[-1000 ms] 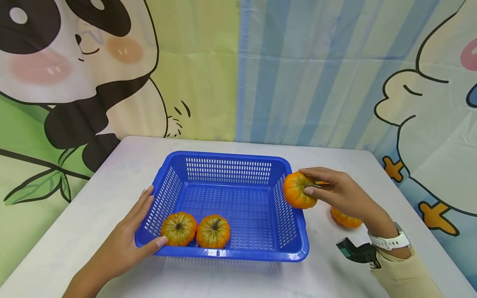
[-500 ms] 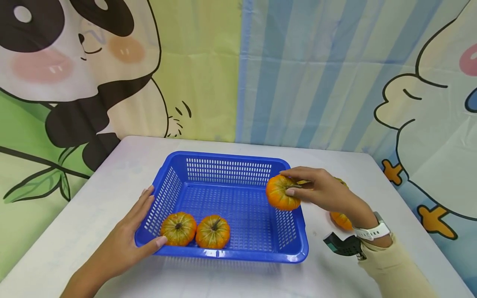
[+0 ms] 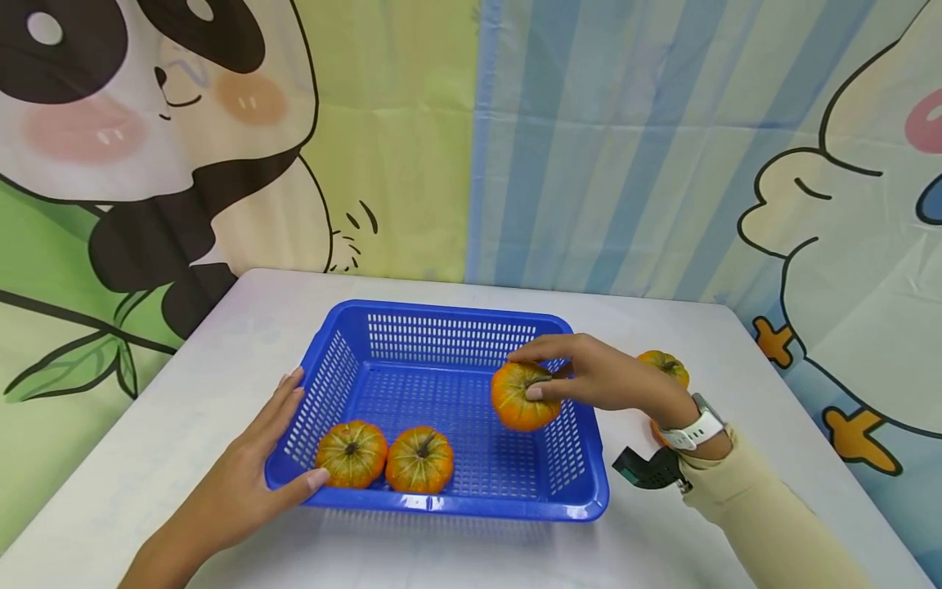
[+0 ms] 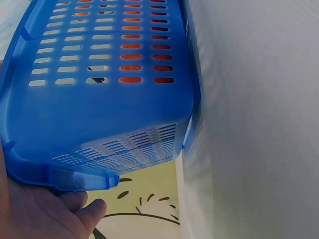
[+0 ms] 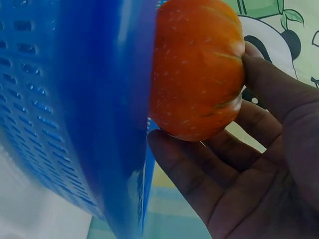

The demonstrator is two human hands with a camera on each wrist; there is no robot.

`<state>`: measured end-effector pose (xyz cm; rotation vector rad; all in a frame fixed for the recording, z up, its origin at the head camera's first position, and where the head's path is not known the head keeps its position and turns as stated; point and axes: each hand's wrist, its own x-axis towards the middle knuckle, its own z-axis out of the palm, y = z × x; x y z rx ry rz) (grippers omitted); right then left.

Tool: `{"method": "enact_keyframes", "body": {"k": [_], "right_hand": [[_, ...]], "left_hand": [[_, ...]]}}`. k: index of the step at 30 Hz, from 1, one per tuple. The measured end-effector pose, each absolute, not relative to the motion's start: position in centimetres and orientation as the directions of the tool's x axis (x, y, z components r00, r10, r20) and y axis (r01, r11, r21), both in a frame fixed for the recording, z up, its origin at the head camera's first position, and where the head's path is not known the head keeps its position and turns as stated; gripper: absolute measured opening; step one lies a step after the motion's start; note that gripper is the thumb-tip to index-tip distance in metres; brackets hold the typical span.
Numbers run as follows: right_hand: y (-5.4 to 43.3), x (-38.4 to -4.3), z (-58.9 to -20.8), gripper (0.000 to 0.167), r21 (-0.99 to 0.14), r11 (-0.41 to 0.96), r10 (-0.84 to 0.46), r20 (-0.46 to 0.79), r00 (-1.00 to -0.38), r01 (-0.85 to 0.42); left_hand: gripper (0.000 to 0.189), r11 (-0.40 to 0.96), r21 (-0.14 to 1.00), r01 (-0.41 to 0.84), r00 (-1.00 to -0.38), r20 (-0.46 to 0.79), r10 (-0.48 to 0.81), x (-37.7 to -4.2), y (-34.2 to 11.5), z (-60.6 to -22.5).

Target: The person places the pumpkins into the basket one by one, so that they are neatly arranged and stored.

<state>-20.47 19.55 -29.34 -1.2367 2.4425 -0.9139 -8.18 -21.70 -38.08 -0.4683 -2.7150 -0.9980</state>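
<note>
My right hand (image 3: 599, 372) holds a small orange pumpkin (image 3: 518, 402) by its side and stem, over the right part of a blue plastic basket (image 3: 430, 501). In the right wrist view the same pumpkin (image 5: 197, 69) shows between thumb and fingers, behind the basket's rim (image 5: 107, 99). My left hand (image 3: 235, 483) rests on the basket's left front corner, its fingers fairly straight along the side and its thumb over the front rim. Inside, near that corner, a pumpkin (image 3: 352, 455) sits beside another pumpkin (image 3: 419, 460). The left wrist view shows fingertips (image 4: 92, 215) below the basket's rim.
On the white table (image 3: 552, 556), right of the basket, lies a pumpkin (image 3: 666, 366) behind my right forearm. Another pumpkin (image 3: 657, 433) is mostly hidden by that wrist. A printed curtain (image 3: 589, 164) hangs behind the table.
My right hand has carried its pumpkin leftward from above the basket's right rim to over the inside. The pumpkin behind my forearm has come into sight. My left hand stays put.
</note>
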Motion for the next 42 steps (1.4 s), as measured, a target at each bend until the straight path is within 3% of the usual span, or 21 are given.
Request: {"method": "enact_keyframes", "body": {"k": [13,24,42], "right_hand": [[18.2,-21.0,-28.8,0.041,-0.664,0.441,-0.833,-0.052,-0.551,-0.604],[16.8,-21.3,-28.5,0.049,-0.725,0.436,-0.835,-0.105,-0.54,-0.533],[14.0,-23.0,-29.5,0.05,-0.695,0.427,-0.893,-0.223,-0.391,-0.578]], "left_hand": [[0.095,0.716,0.584,0.383,-0.92,0.313,0.237,-8.2,-21.8,-38.1],[0.095,0.715,0.587,0.381,-0.92,0.314,0.233,-8.2,-21.8,-38.2],[0.094,0.726,0.581,0.368,-0.926,0.302,0.228,-8.2,-21.7,-38.2]]}}
